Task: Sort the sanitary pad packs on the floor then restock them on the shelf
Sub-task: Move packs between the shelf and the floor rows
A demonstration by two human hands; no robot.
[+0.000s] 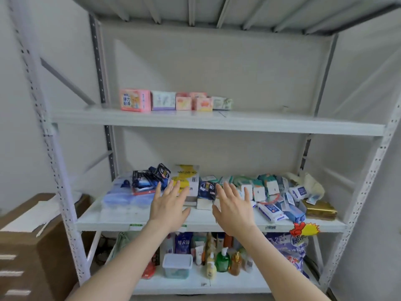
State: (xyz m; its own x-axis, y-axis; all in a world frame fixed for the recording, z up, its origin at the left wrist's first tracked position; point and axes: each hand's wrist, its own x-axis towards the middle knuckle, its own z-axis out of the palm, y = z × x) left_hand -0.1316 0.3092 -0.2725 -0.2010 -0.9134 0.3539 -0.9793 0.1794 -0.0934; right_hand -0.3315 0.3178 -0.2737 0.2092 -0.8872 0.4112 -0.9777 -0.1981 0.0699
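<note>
Both hands are up and empty: left hand (169,206) and right hand (233,206) sit side by side with a small gap between them, backs toward the camera, fingers straight and spread, gripping nothing. They hover in front of the middle shelf (104,224); can't tell if the fingertips actually touch anything there.

The pad packs (163,100) are lined up in a short row on the upper shelf (282,124), toward its back left. There's a big pink one on the left end, a white-and-purple one next, a few small pink ones, and a pale greenish one on the right end. They're all pretty much touching.

The middle shelf is a jumble: dark blue packets (149,177) behind the left hand, a yellow-and-white box (187,174) beside them, teal-and-white packets (260,187) to the right, and a gold box (320,209) at the far right. On the bottom shelf (227,283) are a clear tub (177,266), a green pump bottle (222,261) and a purple bag (288,246). A cardboard box (32,246) stands left of the rack.
</note>
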